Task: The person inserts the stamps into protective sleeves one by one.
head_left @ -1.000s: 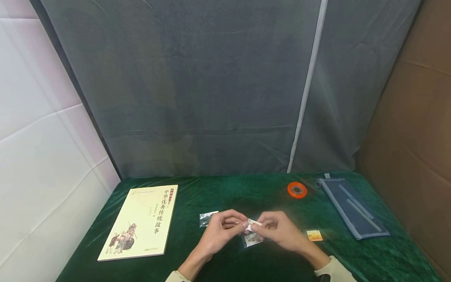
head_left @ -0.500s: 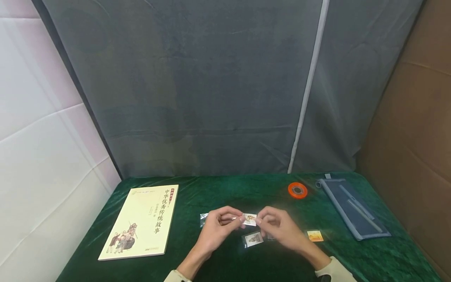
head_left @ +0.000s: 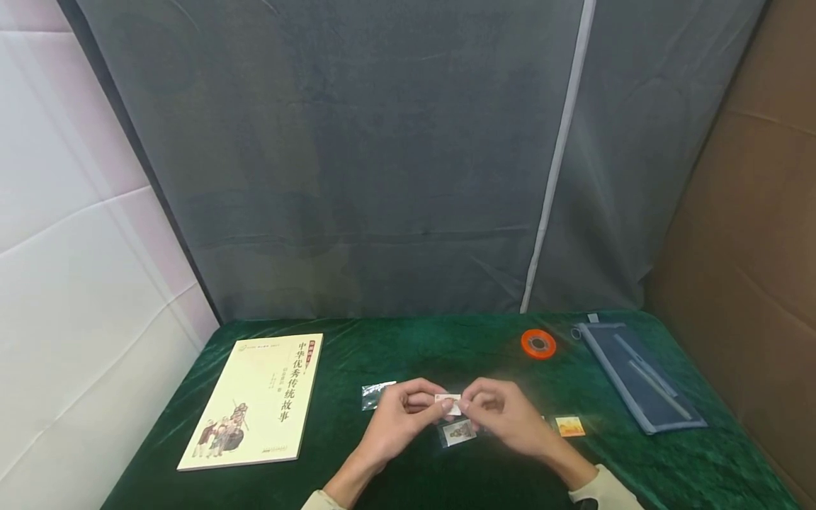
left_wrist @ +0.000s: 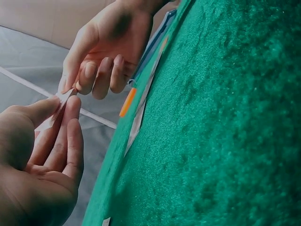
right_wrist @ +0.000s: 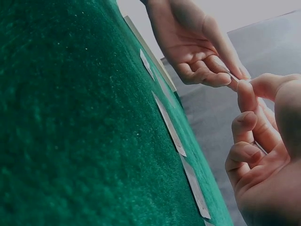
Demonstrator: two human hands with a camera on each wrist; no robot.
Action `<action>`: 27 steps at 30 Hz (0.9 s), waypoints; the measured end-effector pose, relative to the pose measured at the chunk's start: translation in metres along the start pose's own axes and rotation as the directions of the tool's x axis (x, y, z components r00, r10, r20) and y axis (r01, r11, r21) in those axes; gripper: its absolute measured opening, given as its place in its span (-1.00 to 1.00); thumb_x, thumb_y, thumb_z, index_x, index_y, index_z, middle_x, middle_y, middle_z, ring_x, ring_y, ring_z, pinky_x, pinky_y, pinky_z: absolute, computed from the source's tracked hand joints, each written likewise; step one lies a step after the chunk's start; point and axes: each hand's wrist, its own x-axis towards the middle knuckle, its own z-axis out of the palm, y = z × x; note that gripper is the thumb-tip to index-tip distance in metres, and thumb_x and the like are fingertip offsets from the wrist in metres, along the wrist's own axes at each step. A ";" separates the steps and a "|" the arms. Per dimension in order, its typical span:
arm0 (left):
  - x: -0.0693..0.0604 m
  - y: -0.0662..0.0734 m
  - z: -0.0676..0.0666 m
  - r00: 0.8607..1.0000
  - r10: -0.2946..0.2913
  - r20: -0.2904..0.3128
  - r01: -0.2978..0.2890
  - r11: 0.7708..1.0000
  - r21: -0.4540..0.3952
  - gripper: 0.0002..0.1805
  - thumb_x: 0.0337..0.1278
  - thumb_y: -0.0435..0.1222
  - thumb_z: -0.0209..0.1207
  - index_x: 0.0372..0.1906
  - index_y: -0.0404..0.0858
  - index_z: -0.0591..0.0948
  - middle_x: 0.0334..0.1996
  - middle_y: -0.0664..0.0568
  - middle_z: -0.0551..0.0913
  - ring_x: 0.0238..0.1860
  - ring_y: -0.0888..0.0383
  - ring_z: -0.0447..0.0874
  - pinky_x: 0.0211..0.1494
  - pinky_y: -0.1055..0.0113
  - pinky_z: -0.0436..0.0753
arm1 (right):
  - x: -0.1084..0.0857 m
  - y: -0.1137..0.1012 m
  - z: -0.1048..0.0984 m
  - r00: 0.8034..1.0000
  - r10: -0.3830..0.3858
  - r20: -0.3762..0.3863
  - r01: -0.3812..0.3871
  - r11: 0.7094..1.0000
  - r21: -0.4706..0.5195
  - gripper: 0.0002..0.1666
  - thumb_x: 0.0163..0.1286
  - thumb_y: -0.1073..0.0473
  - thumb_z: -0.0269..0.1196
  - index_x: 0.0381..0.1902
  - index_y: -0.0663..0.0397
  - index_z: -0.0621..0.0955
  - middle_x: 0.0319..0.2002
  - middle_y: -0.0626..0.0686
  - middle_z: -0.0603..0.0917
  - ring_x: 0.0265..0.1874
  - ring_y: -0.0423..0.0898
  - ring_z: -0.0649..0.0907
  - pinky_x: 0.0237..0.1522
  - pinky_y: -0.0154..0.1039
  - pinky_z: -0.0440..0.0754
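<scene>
Above the table, a small white-bordered stamp-like paper [head_left: 448, 404] with a faint print is held between both hands. My left hand [head_left: 394, 418] pinches its left side between thumb and fingers. My right hand [head_left: 510, 418] pinches its right edge with thumb and index finger. In the right wrist view, a thin grey edge [right_wrist: 259, 147] shows among the curled lower fingers of the right hand; its kind cannot be told. Just below the hands lies a clear sleeve [head_left: 459, 432] with a grey-brown picture stamp. Another clear sleeve [head_left: 372, 397] lies partly behind the left hand.
A yellow-orange stamp [head_left: 569, 426] lies right of the right hand. Farther back are an orange round disc [head_left: 538, 344] with a grey centre and a blue zip pouch [head_left: 644, 382] with slim items inside. A cream book [head_left: 255, 400] lies left on the green cloth [head_left: 357, 489].
Half a second ago the paper faced up with its picture showing between the hands. Now it is slightly lower, and the hands are closer together, covering more of it.
</scene>
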 end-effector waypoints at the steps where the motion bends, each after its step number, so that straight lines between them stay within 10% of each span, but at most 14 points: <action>1: 0.000 0.000 0.000 1.000 0.000 0.002 0.000 1.000 0.001 -0.74 0.42 -0.17 0.43 0.03 -0.23 0.76 -0.11 -0.07 0.91 -0.12 0.15 0.90 -0.03 0.32 0.81 | 0.000 0.000 0.000 1.000 0.005 0.001 -0.005 1.000 0.003 -0.89 0.66 0.19 0.24 -0.08 0.02 0.71 -0.45 0.25 0.72 -0.56 0.08 0.65 -0.42 -0.26 0.64; 27: 0.000 0.000 0.001 1.000 0.021 0.015 -0.021 0.999 0.030 -0.76 0.43 -0.16 0.42 0.01 -0.22 0.76 -0.17 -0.09 0.91 -0.17 0.10 0.91 -0.05 0.32 0.81 | -0.001 0.000 -0.001 0.999 0.009 0.031 -0.008 1.000 -0.007 -0.89 0.67 0.19 0.24 -0.06 0.03 0.71 -0.44 0.29 0.72 -0.53 -0.06 0.67 -0.40 -0.27 0.65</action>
